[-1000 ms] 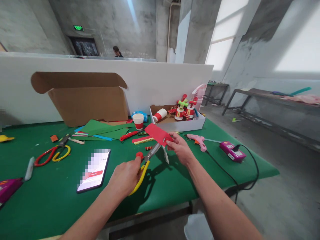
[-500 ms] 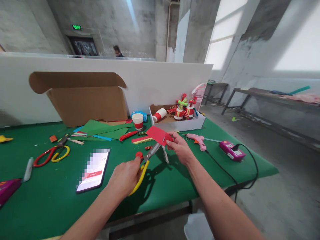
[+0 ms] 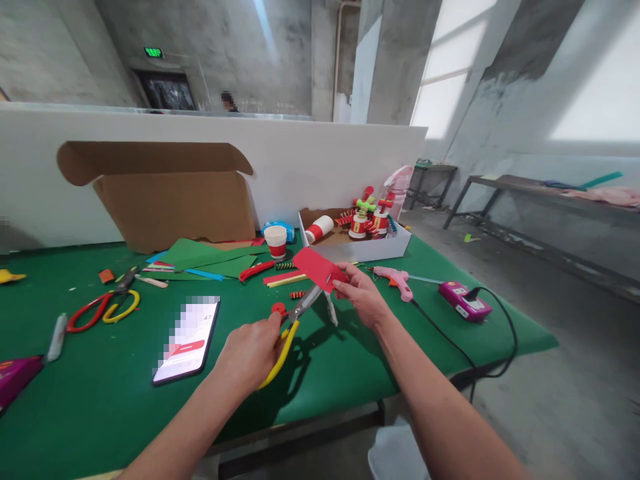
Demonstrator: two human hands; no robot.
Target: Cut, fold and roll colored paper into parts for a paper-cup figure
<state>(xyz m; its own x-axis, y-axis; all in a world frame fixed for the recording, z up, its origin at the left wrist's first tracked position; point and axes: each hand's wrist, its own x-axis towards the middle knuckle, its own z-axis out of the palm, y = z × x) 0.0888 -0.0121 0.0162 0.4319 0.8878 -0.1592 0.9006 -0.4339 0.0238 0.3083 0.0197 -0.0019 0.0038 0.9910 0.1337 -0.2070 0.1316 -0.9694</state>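
A grey concrete wall (image 3: pixel 210 53) rises beyond a green-covered table (image 3: pixel 350 387), where a white box (image 3: pixel 365 251) stands toward the back. In front of the box and to its left are long scissors (image 3: pixel 294 328), probably stiff and the heavier of the two held things, best taken by the handles. The left hand (image 3: pixel 250 353), also left and in front of the box, curls its fingers around those handles. The right hand (image 3: pixel 363 297), directly in front of the box, pinches red paper (image 3: pixel 313 265) at its right end between thumb and fingers. That paper, just in front of the box's left end, reaches the blade tips; it should be light, flexible and easily creased or torn, so a gentle edge hold, clear of the blades, seems wisest.
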